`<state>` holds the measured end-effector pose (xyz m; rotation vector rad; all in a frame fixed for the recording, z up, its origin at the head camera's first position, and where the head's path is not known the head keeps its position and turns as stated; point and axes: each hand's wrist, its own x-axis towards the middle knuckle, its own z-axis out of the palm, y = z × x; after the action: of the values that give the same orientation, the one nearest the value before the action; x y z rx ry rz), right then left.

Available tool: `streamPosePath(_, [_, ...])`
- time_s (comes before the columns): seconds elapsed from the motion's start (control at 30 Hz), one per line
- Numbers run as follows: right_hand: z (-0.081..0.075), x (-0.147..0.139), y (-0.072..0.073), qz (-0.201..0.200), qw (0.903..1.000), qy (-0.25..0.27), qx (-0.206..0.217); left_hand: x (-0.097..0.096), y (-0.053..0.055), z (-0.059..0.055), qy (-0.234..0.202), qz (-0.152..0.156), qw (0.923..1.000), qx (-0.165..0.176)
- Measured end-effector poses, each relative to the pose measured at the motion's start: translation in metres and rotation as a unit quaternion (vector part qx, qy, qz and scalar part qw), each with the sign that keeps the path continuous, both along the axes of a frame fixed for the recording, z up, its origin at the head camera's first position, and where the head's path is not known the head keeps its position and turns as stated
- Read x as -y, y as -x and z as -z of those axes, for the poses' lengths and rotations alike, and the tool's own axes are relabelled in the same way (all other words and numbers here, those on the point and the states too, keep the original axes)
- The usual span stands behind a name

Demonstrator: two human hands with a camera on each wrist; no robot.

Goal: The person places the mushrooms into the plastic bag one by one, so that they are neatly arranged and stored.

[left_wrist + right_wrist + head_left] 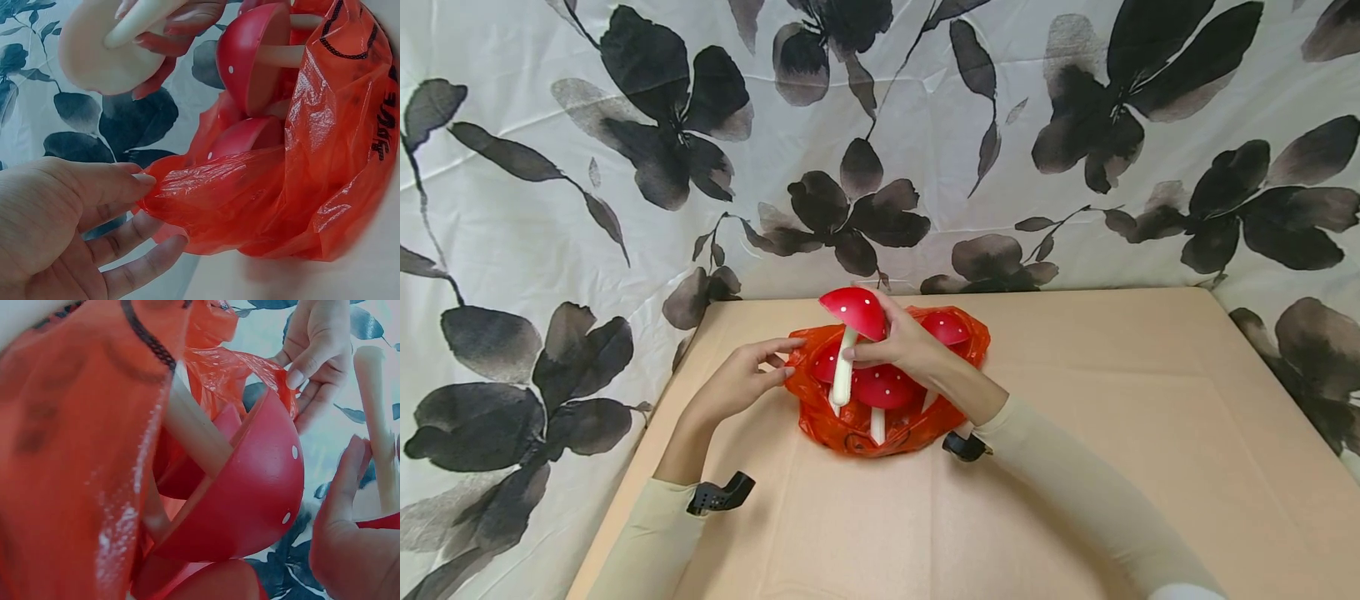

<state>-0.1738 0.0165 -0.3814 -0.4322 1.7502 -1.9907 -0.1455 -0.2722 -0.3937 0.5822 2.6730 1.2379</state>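
Note:
My right hand [912, 340] grips a toy mushroom [854, 310] with a red, white-dotted cap and a pale stem, raised above an orange-red plastic bag [831, 432]. In the left wrist view the pale underside of its cap [84, 53] shows beside the bag's opening. My left hand [739, 382] pinches the bag's left rim between thumb [142, 180] and fingers. Several more red-capped mushrooms lie inside the bag, among them one at the front [887, 388] and one at the back right [945, 327]. Their stems are partly hidden by the plastic.
The bag rests on a beige-covered table [1075, 400], near its back edge. Behind and to the left hangs a white cloth [955, 158] with dark printed flowers. Black wrist straps [721, 493] sit at both sleeves.

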Motion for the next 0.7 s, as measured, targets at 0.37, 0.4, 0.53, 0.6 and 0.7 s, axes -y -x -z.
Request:
streamPosePath(0.37, [-0.004, 0.009, 0.007, -0.036, 0.9969, -0.068, 0.018, 0.000, 0.001, 0.001, -0.013, -0.006, 0.9998, 0.010])
streamPosePath(0.4, [-0.003, 0.011, 0.007, -0.037, 0.9969, -0.065, 0.024, 0.000, 0.001, 0.001, -0.014, -0.008, 0.9998, 0.011])
streamPosePath(0.53, [-0.001, 0.018, 0.009, -0.026, 0.9959, -0.078, 0.037, -0.001, 0.001, 0.002, -0.017, -0.008, 0.9998, 0.011])
streamPosePath(0.6, [0.001, 0.022, 0.009, -0.030, 0.9957, -0.078, 0.042, -0.002, 0.001, 0.002, -0.018, -0.004, 0.9998, 0.005])
streamPosePath(0.7, [0.001, 0.027, 0.008, -0.038, 0.9952, -0.082, 0.038, -0.002, 0.001, 0.003, -0.016, 0.004, 0.9998, -0.006])
